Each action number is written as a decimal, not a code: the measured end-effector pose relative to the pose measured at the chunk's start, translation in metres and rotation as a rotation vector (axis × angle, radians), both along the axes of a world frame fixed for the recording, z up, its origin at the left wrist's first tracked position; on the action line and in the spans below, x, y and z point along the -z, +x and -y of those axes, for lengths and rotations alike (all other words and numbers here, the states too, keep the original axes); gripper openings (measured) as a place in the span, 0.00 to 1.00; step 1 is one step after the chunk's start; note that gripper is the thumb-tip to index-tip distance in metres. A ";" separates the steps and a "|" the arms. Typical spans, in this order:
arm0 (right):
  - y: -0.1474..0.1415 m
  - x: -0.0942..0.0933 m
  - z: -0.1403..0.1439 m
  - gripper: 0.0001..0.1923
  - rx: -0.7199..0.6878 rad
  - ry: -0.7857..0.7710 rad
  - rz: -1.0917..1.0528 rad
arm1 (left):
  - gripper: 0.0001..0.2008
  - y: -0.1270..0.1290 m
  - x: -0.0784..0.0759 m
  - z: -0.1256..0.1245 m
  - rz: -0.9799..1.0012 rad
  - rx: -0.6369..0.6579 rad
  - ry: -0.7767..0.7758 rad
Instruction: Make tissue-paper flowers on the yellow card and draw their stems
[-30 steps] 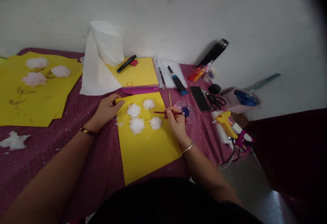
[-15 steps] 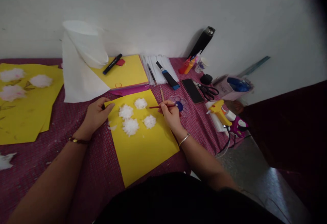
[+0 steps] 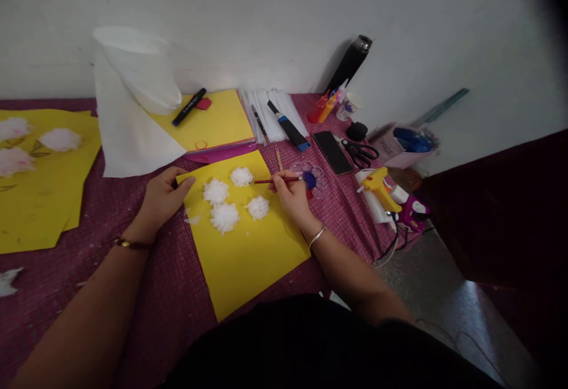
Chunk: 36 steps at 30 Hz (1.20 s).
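With the yellow sheet (image 3: 248, 265) as the clock's centre, its bare lower part is lying nearest the person, on the cloth-covered table (image 3: 171, 288). Four white tufts (image 3: 225, 217) are sitting on its farther half. At ten o'clock the left hand (image 3: 165, 197) is gripping the sheet's corner, thumb on top, presumably to steady the paper. At two o'clock the right hand (image 3: 290, 194) is pinching a red brush (image 3: 265, 181) in closed fingers; it is holding the shaft low and sideways, probably so that the hand isn't covering the tufts. The tip is pointing toward the farthest tuft; whether it is touching, I cannot tell. Just beyond that hand, a clear palette (image 3: 323, 183) is holding blue paint, likely placed there for easy reach. Farther off at two o'clock, a phone (image 3: 332, 152) is lying beside scissors (image 3: 362, 154). At one o'clock a black flask (image 3: 348, 67) is standing near the wall (image 3: 248, 22).
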State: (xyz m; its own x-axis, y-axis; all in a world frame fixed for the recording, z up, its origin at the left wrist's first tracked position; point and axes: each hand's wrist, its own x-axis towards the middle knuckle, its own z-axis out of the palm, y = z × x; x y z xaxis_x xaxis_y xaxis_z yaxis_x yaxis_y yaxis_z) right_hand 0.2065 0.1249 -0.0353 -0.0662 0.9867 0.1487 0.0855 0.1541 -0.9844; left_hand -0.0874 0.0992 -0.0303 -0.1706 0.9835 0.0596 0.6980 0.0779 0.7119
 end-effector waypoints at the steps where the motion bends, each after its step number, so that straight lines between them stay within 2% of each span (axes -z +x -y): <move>1: 0.000 -0.001 0.000 0.10 0.001 0.001 0.008 | 0.11 0.000 0.000 0.000 0.000 -0.001 0.000; 16: 0.004 -0.008 0.004 0.11 -0.039 0.020 0.139 | 0.10 -0.002 0.002 -0.001 -0.013 0.027 0.020; 22: 0.005 -0.016 0.007 0.11 -0.077 0.019 0.142 | 0.10 -0.001 -0.002 0.000 -0.031 0.027 0.016; 27: 0.006 -0.013 0.007 0.11 -0.116 -0.011 0.151 | 0.10 0.000 -0.003 0.000 -0.036 0.017 0.010; 31: 0.005 -0.017 0.006 0.10 -0.064 -0.035 0.052 | 0.10 0.001 -0.003 -0.001 -0.039 -0.001 0.025; 33: 0.006 -0.026 0.010 0.11 -0.033 -0.029 -0.038 | 0.10 0.002 -0.003 -0.001 -0.031 -0.001 0.026; 36: 0.013 -0.042 0.031 0.12 -0.076 -0.012 -0.130 | 0.10 0.004 -0.006 0.000 -0.008 0.000 0.022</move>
